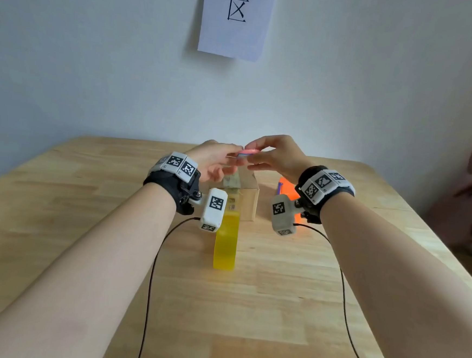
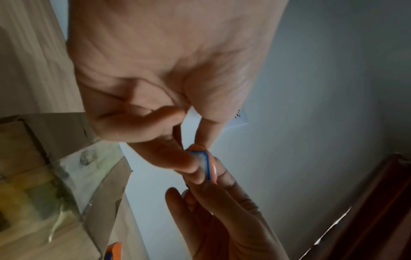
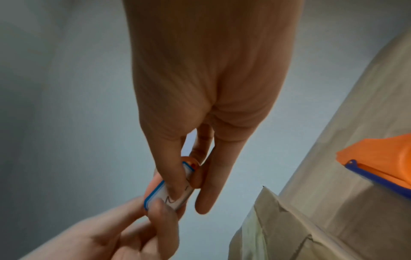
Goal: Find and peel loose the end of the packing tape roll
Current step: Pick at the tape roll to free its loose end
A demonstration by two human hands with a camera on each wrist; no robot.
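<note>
Tape roll, small, orange with blue-edged white label, writing unreadable: pinched by left hand and right hand above counter. Wall paper reads "区".

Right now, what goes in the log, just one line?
stage: hunting tape end | left hand: pinching small pink, blue-edged tape roll | right hand: pinching roll | above cardboard box | end: not visible

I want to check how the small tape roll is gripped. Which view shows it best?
The right wrist view: the tape roll shows its blue-edged side, pinched by both the right hand and left hand. The left wrist view shows only an edge; the head view, a pink sliver.
</note>
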